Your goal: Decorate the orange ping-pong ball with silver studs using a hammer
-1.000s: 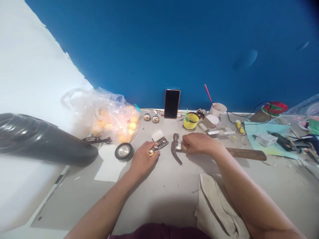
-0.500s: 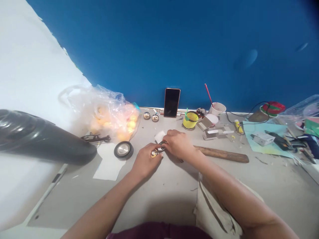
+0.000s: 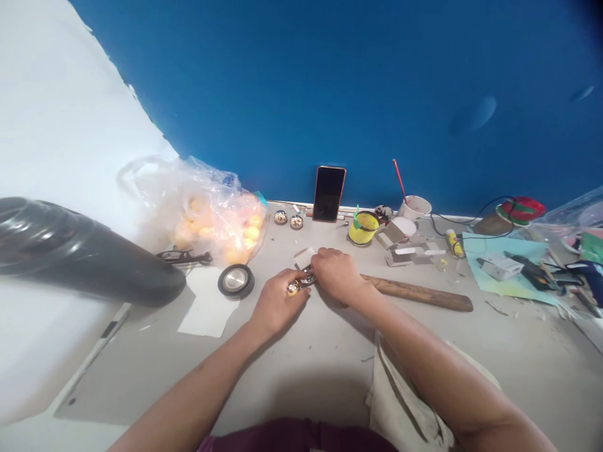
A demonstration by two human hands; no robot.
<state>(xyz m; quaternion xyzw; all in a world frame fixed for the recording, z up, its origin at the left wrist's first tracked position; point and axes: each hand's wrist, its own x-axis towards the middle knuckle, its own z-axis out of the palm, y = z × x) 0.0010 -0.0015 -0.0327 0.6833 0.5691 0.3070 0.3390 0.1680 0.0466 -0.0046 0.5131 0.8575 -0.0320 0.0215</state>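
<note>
My left hand [image 3: 277, 302] rests on the grey table with its fingers curled around a small gold ball [image 3: 293, 288]. My right hand [image 3: 335, 274] is closed beside it, pinching a small glittery silver piece [image 3: 308, 277] that lies between the two hands. The fingertips of both hands almost touch. A hammer lies behind my right hand; only its wooden handle [image 3: 417, 293] shows, running off to the right. A small white card [image 3: 304, 255] lies just beyond my fingers.
A tape roll [image 3: 236, 280] and white paper [image 3: 207, 304] lie left of my hands, with glasses [image 3: 183, 256] and a plastic bag of orange balls [image 3: 214, 216] behind. A phone [image 3: 328, 194] leans on the blue wall. A yellow cup [image 3: 362, 228], paper cups, cables and tools crowd the right. A cloth [image 3: 405, 402] lies near me.
My right hand left the hammer head and moved left to the glittery piece, meeting my left hand. The hammer now lies with its head hidden behind my right hand. The view shifted slightly.
</note>
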